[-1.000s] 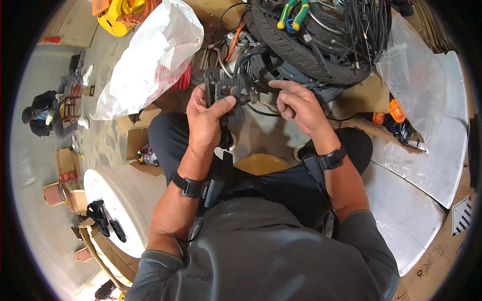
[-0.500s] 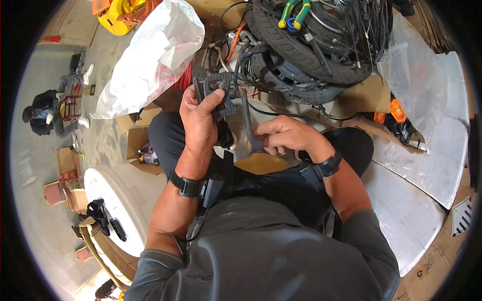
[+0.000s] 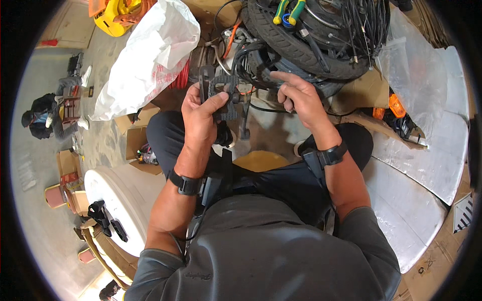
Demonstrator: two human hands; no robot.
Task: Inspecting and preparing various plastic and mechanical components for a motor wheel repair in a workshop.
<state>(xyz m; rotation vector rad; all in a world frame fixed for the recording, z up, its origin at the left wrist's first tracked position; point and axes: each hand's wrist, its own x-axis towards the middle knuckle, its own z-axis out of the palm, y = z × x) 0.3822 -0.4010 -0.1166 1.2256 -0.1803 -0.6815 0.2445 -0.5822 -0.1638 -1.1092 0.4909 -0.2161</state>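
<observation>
My left hand (image 3: 203,108) is closed around a black bicycle pedal (image 3: 224,85), its thumb pressed on the ribbed tread. A dark crank arm (image 3: 245,120) extends downward from the pedal's right side, its rounded end toward my lap. Beside the pedal, at my left fingers, a flat dark piece with a notched end (image 3: 205,76) sticks up; I cannot tell whether it is part of the pedal. My right hand (image 3: 301,98) is raised to the right of the crank arm, apart from it. Its index finger points left, the other fingers are half curled, and nothing shows in it.
Ahead lie stacked tyres (image 3: 296,45) with black cables (image 3: 364,35) and green-yellow pliers (image 3: 289,12). A white sack (image 3: 145,65) stands at the left, above a white round tub (image 3: 115,200). White foam slabs (image 3: 411,195) lie right. A person (image 3: 45,115) sits far left.
My right hand has let go of the crank arm's lower end and moved up and right. The crank arm has swung to hang more upright, while the pedal stays in my left hand.
</observation>
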